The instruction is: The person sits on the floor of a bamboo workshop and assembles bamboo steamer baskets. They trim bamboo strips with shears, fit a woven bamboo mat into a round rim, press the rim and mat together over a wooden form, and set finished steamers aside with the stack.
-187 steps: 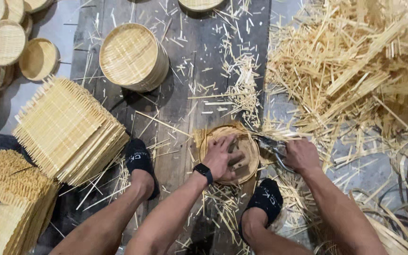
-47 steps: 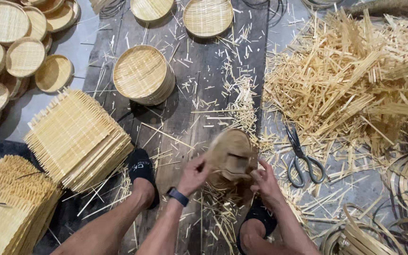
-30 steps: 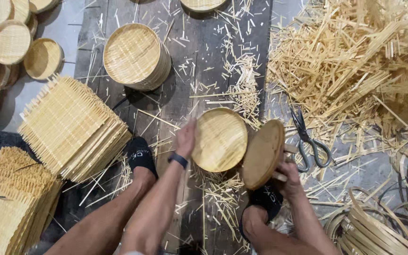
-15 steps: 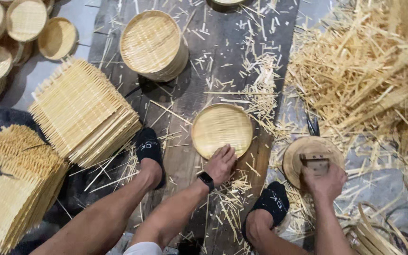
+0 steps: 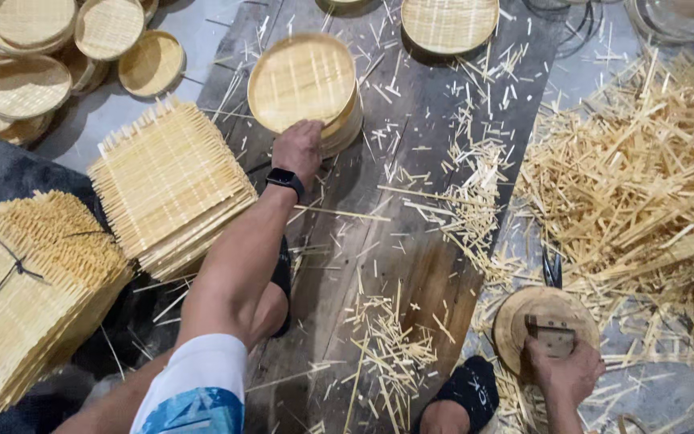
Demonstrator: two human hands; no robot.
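Dark boards (image 5: pixel 379 265): left hand (image 5: pixel 299 149) touches trays (image 5: pixel 303 84) (stack partly hidden).

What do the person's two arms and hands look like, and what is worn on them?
Both hands are bare, with no gloves. The left hand has a black smartwatch with a dark band at the wrist, and a short white sleeve with a blue pattern covers the upper arm. The right hand shows no watch, ring or sleeve.

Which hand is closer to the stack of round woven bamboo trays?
Left. The left hand touches the stack of round trays; the right hand rests far away on a round wooden disc.
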